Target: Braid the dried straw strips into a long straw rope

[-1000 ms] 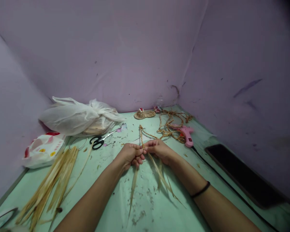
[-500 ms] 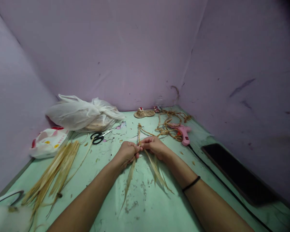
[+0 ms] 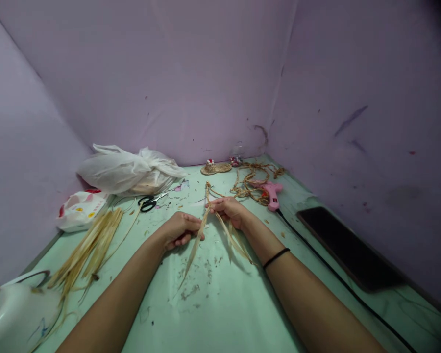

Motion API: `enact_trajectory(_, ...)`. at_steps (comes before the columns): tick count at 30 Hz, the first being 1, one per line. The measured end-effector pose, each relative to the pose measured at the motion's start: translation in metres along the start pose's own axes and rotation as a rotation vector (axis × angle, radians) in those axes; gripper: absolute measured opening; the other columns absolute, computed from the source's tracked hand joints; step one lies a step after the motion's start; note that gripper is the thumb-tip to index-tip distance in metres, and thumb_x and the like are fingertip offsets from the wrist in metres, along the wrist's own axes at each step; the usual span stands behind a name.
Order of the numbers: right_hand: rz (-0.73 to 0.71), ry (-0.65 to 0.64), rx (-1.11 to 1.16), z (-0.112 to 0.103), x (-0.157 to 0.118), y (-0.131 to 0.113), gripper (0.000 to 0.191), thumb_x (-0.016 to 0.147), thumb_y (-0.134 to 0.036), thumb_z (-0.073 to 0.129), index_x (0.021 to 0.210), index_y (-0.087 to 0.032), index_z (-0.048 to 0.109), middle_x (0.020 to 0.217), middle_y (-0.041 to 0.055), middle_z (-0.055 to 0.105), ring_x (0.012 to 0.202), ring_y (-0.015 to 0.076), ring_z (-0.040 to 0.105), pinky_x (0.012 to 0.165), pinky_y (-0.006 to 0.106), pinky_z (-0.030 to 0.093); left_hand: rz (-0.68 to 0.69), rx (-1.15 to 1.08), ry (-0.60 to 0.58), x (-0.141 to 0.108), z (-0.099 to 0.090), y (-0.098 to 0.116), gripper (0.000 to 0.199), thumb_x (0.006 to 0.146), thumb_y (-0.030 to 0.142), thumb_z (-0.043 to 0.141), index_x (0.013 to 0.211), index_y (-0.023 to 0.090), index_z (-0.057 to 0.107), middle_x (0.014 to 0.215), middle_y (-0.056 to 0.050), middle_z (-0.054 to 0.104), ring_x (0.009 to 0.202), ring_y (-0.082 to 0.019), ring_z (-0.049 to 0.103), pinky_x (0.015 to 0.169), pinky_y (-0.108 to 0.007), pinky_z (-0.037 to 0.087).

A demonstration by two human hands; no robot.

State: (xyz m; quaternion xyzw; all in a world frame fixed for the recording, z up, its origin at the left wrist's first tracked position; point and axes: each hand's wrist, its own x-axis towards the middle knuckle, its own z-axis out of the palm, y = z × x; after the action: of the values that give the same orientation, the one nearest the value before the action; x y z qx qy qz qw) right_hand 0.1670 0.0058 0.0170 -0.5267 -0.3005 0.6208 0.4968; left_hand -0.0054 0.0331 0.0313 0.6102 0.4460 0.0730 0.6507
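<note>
A thin braid point(image 3: 208, 192) of dry straw-coloured fibre runs away from me over the pale green table point(image 3: 206, 314). My right hand point(image 3: 230, 211) pinches its near end, where loose flat strands point(image 3: 235, 240) fan out towards me. Left of it, my left hand point(image 3: 183, 230) has its fingers closed on one loose strand point(image 3: 195, 249) that hangs down and to the left. The two hands are a little apart. From the braid's far end a thin cord leads right to a tangled heap of braided cord point(image 3: 255, 181).
Scissors point(image 3: 147, 203), fibre strips point(image 3: 88, 245), a white plastic bag point(image 3: 128, 171) and a tissue pack point(image 3: 81, 211) lie left. A white pot point(image 3: 22, 314) stands near left. A woven slipper point(image 3: 216, 168) is at the back; right are a pink glue gun point(image 3: 274, 196), its cable and a black phone point(image 3: 349, 247).
My left hand has moved left and slightly away from the braid, drawing a strand. My right hand still pinches the braid. The whole view has shifted slightly.
</note>
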Motion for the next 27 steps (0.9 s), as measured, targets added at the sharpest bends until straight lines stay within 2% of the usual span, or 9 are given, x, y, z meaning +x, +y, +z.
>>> enact_trajectory(4,-0.018,-0.012,-0.002,0.001,-0.001,0.0,0.02,0.055,-0.003,0.053,0.071,-0.009,0.061,0.043,-0.0035,0.052,0.031,0.0029,0.033,0.032,0.016,0.016,-0.054,0.079,-0.038,-0.008,0.003,-0.006,0.033,0.058,0.037,0.063,0.075,0.009,0.061,0.065,-0.006,0.064,0.028,-0.001,0.032,0.028,-0.016,0.012)
enact_trajectory(7,-0.031,-0.021,-0.015,0.001,-0.001,0.0,0.021,0.053,-0.003,0.053,0.072,-0.008,0.061,0.042,-0.0039,0.051,0.031,0.0022,0.029,0.032,0.017,0.013,-0.068,0.144,0.043,-0.009,0.009,-0.009,0.027,0.057,0.037,0.062,0.056,0.011,0.056,0.047,-0.002,0.057,0.025,-0.002,0.026,0.028,-0.018,0.011)
enact_trajectory(9,-0.024,-0.016,-0.018,0.002,-0.001,-0.001,0.02,0.053,-0.004,0.054,0.071,-0.008,0.061,0.041,-0.0046,0.049,0.031,0.002,0.027,0.033,0.017,0.012,-0.075,0.13,0.1,-0.009,0.013,-0.009,0.024,0.056,0.033,0.061,0.05,0.013,0.049,0.043,-0.001,0.055,0.024,-0.002,0.025,0.027,-0.018,0.011)
enact_trajectory(16,-0.026,0.003,-0.004,0.004,-0.002,-0.003,0.021,0.051,-0.004,0.053,0.07,-0.007,0.062,0.041,-0.0042,0.049,0.031,0.002,0.027,0.033,0.018,0.011,-0.116,0.08,0.108,-0.009,0.019,-0.005,0.023,0.052,0.028,0.061,0.047,0.016,0.042,0.043,-0.003,0.057,0.024,-0.004,0.028,0.027,-0.019,0.011)
enact_trajectory(19,-0.017,-0.004,0.007,0.003,0.001,-0.001,0.019,0.052,-0.005,0.053,0.069,-0.008,0.062,0.043,-0.0035,0.051,0.031,0.0019,0.027,0.033,0.018,0.011,-0.112,0.07,0.117,-0.006,0.019,-0.008,0.022,0.053,0.029,0.061,0.048,0.015,0.045,0.044,-0.003,0.057,0.024,-0.004,0.028,0.028,-0.019,0.011)
enact_trajectory(22,-0.013,-0.022,0.011,0.001,0.004,0.001,0.017,0.053,-0.006,0.054,0.067,-0.009,0.061,0.044,-0.0034,0.052,0.031,0.002,0.027,0.033,0.018,0.012,-0.106,0.12,0.106,-0.01,0.015,-0.006,0.027,0.056,0.037,0.062,0.053,0.013,0.051,0.047,-0.004,0.058,0.025,-0.004,0.03,0.03,-0.02,0.013)
enact_trajectory(24,-0.015,-0.031,0.022,0.001,0.005,0.002,0.016,0.053,-0.006,0.055,0.067,-0.009,0.062,0.044,-0.0033,0.052,0.031,0.0021,0.027,0.033,0.018,0.011,-0.062,0.192,0.234,-0.015,0.011,0.0,0.033,0.057,0.043,0.063,0.064,0.01,0.059,0.049,-0.002,0.057,0.027,-0.005,0.032,0.031,-0.02,0.017)
enact_trajectory(27,0.001,-0.042,0.037,0.0,0.005,0.001,0.018,0.053,-0.007,0.056,0.069,-0.009,0.062,0.044,-0.0032,0.052,0.031,0.0023,0.027,0.033,0.018,0.012,0.055,0.173,0.585,-0.018,0.007,0.015,0.044,0.062,0.038,0.063,0.094,0.009,0.06,0.051,0.002,0.056,0.03,-0.005,0.036,0.033,-0.02,0.025)
